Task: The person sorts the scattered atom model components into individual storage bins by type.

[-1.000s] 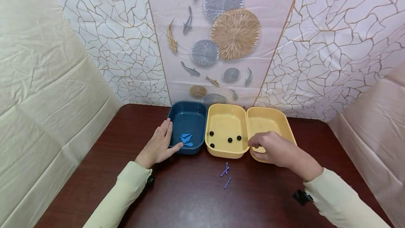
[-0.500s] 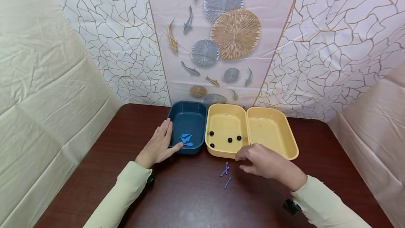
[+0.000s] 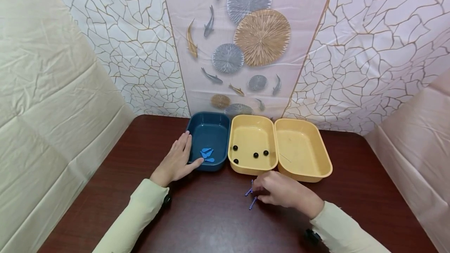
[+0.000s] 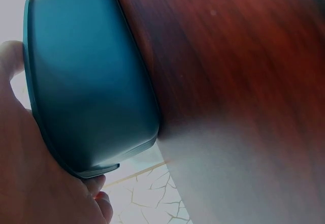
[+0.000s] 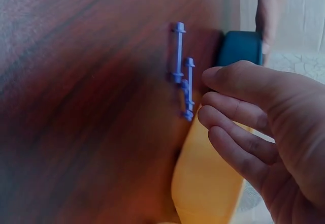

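Note:
My left hand (image 3: 175,160) rests with straight fingers along the left rim of a dark blue tub (image 3: 212,130), thumb over its front corner. Several flat blue teardrop-shaped pieces (image 3: 206,154) lie inside that tub. Over the table in front of the yellow tubs, my right hand (image 3: 279,190) reaches to a few small purple rods (image 3: 252,203) with a wider knob at each end. In the right wrist view the thumb and loosely bent fingers (image 5: 238,158) stand apart from the rods (image 5: 178,54), with nothing between them.
A middle yellow tub (image 3: 250,128) holds several black balls (image 3: 256,155). To its right stands another yellow tub (image 3: 309,143) with thin pale slivers on its floor. All the tubs stand in a row on the dark wooden table (image 3: 211,218), before a patterned cloth backdrop (image 3: 140,50).
My right hand has moved from over the right yellow tub, left and toward me, down to the purple rods. A thin pale sliver now shows in that tub. The left hand has stayed put.

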Demonstrator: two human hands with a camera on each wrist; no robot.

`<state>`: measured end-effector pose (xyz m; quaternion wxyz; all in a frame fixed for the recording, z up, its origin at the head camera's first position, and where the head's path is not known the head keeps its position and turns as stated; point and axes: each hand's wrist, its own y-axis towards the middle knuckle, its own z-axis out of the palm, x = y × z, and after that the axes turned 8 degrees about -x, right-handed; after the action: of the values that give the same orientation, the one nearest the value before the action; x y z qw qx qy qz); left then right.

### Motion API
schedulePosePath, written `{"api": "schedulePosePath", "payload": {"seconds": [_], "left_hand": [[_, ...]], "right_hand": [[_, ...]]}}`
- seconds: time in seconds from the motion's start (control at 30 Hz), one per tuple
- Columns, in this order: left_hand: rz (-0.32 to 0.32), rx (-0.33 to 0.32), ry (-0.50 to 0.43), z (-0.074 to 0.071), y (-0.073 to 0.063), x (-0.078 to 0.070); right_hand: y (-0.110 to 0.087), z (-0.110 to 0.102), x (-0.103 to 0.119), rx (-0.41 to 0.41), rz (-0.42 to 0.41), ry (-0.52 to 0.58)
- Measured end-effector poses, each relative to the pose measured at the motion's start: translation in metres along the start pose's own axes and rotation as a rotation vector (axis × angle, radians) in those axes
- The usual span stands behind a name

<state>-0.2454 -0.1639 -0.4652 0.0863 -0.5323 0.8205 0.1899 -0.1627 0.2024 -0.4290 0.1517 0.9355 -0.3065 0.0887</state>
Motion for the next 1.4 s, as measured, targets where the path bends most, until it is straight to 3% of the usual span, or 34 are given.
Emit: {"api": "schedulePosePath", "payload": {"seconds": [0.4, 0.8, 1.1, 1.4], "left_hand": [[-0.006, 0.006, 0.005, 0.000, 0.000, 0.000], [-0.006, 0.007, -0.004, 0.000, 0.000, -0.001], [-0.006, 0.008, 0.006, 0.000, 0.000, -0.001], [-0.010, 0.012, 0.009, -0.001, 0.000, -0.001]], "right_hand": [[-0.001, 0.019, -0.003, 0.034, -0.009, -0.003], [0.001, 0.026, -0.002, 0.005, 0.016, 0.008], [-0.003, 0.019, -0.003, -0.030, 0.028, 0.003], [-0.015, 0.001, -0.008, -0.136, 0.031, -0.060]]}}
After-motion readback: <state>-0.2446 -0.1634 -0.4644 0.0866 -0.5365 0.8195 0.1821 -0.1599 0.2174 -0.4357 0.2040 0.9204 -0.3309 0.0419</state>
